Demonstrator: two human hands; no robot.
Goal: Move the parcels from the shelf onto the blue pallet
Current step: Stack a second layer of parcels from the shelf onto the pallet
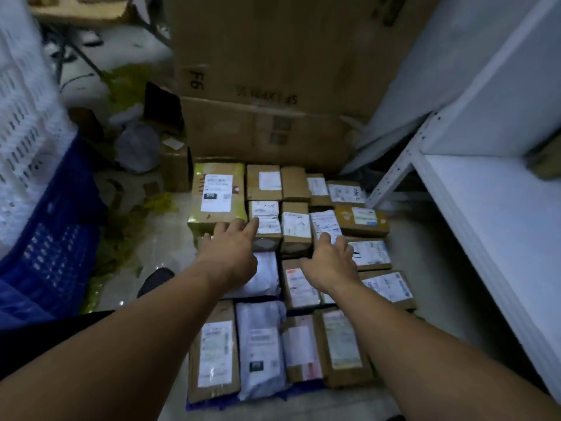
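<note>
The left grip (229,253) is wide: fingers (252,226) straight and spread, palm down, holding nothing. Its forefinger tip lies at the near edge of a small labelled box (266,220); whether it presses or only hovers cannot be told. Just ahead of its other fingers is a yellow-green wrapped box (217,196), and a white poly bag (267,278) lies half covered under its palm.

The right grip (332,265) is likewise wide and empty, fingers (324,238) stretched forward. The longest fingertip rests on or just above the label of a tilted brown box (324,223). Between the two grips stands another brown box (296,229).

The parcels (303,287) lie packed in rows under and around both grips, on the blue pallet (206,405), which shows only as a thin edge nearest the person and as slivers between packages. Both forearms hide parts of the near rows.

To the right of the right grip is the white shelf (485,226); one brown parcel (546,161) on it is blurred and cut off by the frame. Beyond both grips stand large cardboard cartons (267,71). Left of the left grip is a blue crate (51,253), cut off, and the clutter behind it is too blurred to make out. Label text is unreadable.
</note>
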